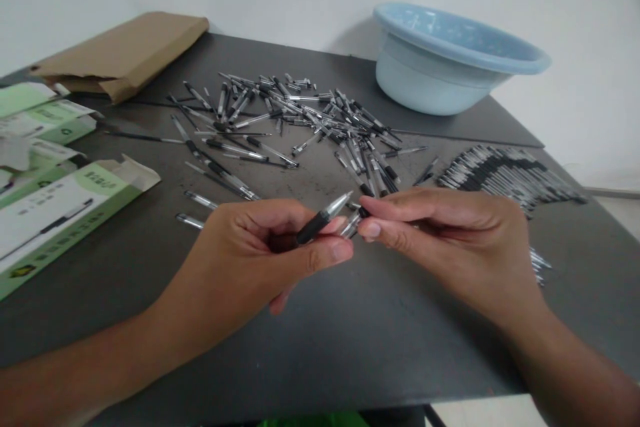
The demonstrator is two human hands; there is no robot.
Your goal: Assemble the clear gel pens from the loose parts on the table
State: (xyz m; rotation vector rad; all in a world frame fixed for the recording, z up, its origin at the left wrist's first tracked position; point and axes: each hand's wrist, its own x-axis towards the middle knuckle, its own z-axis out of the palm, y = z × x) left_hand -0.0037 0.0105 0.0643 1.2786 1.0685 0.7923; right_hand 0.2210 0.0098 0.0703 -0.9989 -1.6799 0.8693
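Note:
In the middle of the head view, my left hand is closed on a pen with a black grip, its silver tip pointing up to the right. My right hand pinches a small black piece between thumb and fingertips. A short clear part spans the gap between both hands' fingertips, touching each. Whether this clear part is a cap or a barrel end, I cannot tell. Beyond my hands lies a loose heap of pens and pen parts. The fingers partly hide the held pieces.
Neatly laid rows of pens lie at right, partly behind my right hand. A light blue basin stands at the back right. Green-and-white pen boxes and a brown paper bag lie at left on the dark table.

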